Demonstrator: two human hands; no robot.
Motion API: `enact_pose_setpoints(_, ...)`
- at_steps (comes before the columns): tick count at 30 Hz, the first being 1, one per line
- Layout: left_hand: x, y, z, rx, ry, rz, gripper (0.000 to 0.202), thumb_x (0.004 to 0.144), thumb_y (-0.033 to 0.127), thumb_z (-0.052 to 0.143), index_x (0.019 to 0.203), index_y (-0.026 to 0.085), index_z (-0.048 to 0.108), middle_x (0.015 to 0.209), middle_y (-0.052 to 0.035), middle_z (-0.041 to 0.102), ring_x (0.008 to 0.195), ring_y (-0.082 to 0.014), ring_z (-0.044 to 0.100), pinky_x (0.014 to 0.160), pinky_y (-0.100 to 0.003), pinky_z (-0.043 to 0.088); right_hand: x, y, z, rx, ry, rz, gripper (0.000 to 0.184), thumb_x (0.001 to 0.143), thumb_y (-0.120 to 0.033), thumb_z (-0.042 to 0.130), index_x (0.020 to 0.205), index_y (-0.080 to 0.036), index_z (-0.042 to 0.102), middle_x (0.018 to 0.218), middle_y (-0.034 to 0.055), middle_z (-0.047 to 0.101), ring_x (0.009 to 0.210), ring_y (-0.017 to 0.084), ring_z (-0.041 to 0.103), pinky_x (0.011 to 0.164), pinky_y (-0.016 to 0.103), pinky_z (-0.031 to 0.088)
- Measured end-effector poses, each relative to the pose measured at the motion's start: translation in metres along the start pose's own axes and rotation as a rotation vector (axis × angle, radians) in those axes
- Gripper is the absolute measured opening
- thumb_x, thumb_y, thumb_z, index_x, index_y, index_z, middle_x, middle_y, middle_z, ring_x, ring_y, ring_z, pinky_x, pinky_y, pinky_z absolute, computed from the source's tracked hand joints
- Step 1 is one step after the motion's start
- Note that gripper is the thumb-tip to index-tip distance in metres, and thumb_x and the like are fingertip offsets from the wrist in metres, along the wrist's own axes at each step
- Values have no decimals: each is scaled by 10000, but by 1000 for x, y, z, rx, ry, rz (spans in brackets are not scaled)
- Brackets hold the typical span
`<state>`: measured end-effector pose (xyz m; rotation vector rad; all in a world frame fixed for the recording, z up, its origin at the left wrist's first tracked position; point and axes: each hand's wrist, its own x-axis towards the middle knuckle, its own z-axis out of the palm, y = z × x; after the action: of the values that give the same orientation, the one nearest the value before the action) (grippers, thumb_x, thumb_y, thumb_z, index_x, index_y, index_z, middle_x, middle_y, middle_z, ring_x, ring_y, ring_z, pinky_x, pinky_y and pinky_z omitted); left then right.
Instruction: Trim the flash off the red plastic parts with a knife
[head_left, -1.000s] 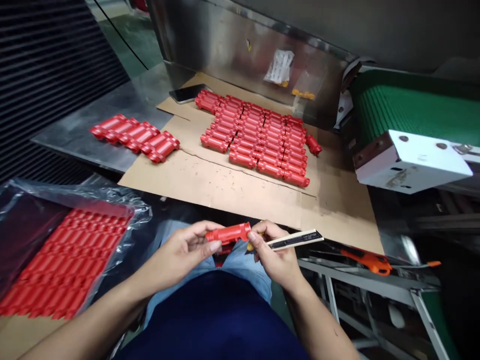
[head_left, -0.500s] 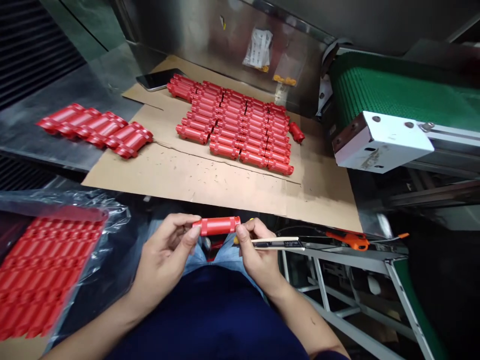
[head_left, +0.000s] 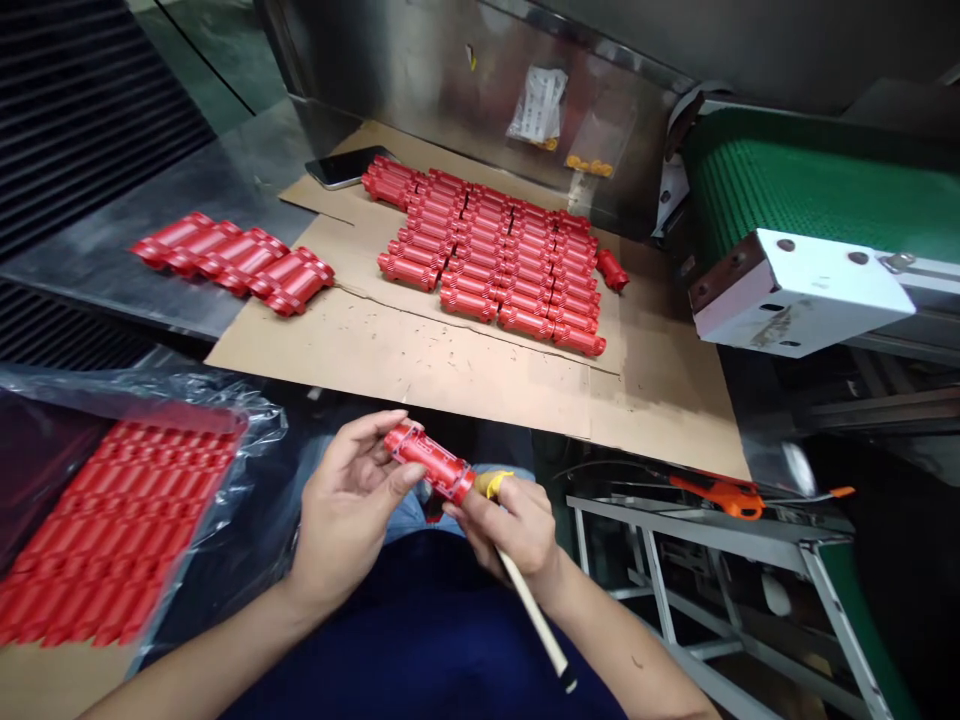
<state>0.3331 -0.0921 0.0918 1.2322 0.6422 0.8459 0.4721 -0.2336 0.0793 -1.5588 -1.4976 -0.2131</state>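
Observation:
A red ribbed tube (head_left: 431, 463) is tilted between both hands, its right end lower. My left hand (head_left: 352, 505) pinches it near the upper left end with thumb and fingers. My right hand (head_left: 517, 530) is closed around a slim, pale-handled cutter (head_left: 536, 620), whose back end points down and to the right. The fingers of that hand also meet the tube's lower end. Something yellow (head_left: 495, 484), like a wrap, shows at a right fingertip. The cutter's front end is hidden in the hand.
Rows of similar red tubes (head_left: 480, 245) lie on cardboard (head_left: 420, 350), with more tubes (head_left: 232, 260) at left. A phone (head_left: 349, 168) rests behind. Bagged tubes (head_left: 112, 520) are at lower left. A green conveyor (head_left: 810, 180) and an orange-handled tool (head_left: 724, 495) stand right.
The tube has turned from nearly level to tilted, and its printed side now shows. The cutter has swung from pointing right to pointing down-right. The view has shifted slightly left.

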Motion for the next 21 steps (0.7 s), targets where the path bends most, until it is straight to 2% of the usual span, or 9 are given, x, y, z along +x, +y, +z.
enact_pose_setpoints(2, -6, 1, -7, 217, -66, 310, 518, 900, 167, 895, 1367, 342, 754, 1330, -65, 735, 1194, -248, 729, 1008, -348, 647, -6, 3, -3, 160, -15, 140, 88, 1037, -187, 731, 1106, -213, 779, 857, 56, 772, 695, 174, 718, 639, 275, 577)
enact_pose_setpoints(4, -9, 2, -13, 442, -143, 614, 561, 875, 140, 912, 1374, 345, 758, 1290, -73, 746, 1136, -258, 764, 978, -370, 682, -10, 5, -5, 318, -2, 317, 75, 1030, -186, 725, 1022, -243, 773, 874, 30, 803, 732, 169, 743, 693, 270, 600)
enact_pose_setpoints(6, -10, 2, -15, 592, -205, 820, 534, 881, 131, 907, 1353, 333, 760, 1221, -77, 761, 1046, -252, 805, 924, -380, 716, -13, 7, -6, 384, 16, 412, 101, 1020, -178, 726, 967, -252, 770, 822, 6, 795, 701, 162, 733, 676, 262, 589)
enact_pose_setpoints(8, -9, 0, -16, 657, -237, 924, 464, 905, 128, 883, 1314, 307, 758, 1190, -84, 759, 1021, -252, 821, 889, -382, 733, -14, 8, -6, 393, 16, 424, 111, 1018, -185, 728, 940, -249, 774, 781, -3, 784, 662, 158, 721, 643, 255, 576)
enact_pose_setpoints(11, -8, -6, -19, 691, -257, 961, 465, 902, 104, 878, 1318, 255, 738, 1208, -107, 743, 1055, -259, 820, 909, -385, 732, -15, 10, -7, 403, 19, 434, 113, 1015, -221, 746, 916, -249, 795, 780, 2, 794, 663, 162, 732, 651, 259, 586)
enact_pose_setpoints(14, -9, -11, -22, 636, -241, 906, 557, 877, 81, 893, 1379, 254, 724, 1240, -114, 738, 1080, -255, 813, 938, -369, 717, -14, 11, -7, 411, 25, 453, 101, 1007, -256, 772, 916, -251, 817, 789, 14, 804, 683, 171, 743, 672, 272, 597)
enact_pose_setpoints(16, -9, -12, -20, 514, -207, 750, 580, 845, 84, 923, 1360, 289, 751, 1223, -92, 751, 1075, -245, 805, 949, -348, 701, -14, 9, -6, 425, 21, 486, 113, 1004, -292, 792, 901, -249, 810, 748, 6, 779, 644, 163, 718, 640, 271, 583)
enact_pose_setpoints(19, -7, -11, -11, 180, -111, 258, 494, 851, 139, 939, 1291, 303, 783, 1187, -71, 787, 1071, -227, 797, 948, -307, 673, -8, -1, -1, 482, -17, 586, 197, 1021, -367, 787, 875, -237, 761, 672, -25, 712, 505, 116, 616, 519, 234, 517)
enact_pose_setpoints(21, -3, -9, -2, -61, -61, -60, 455, 882, 186, 929, 1297, 281, 767, 1158, -71, 810, 1059, -199, 793, 946, -268, 657, 0, -9, 4, 598, -57, 727, 273, 1023, -446, 780, 871, -226, 723, 668, -28, 699, 445, 89, 557, 448, 207, 460)
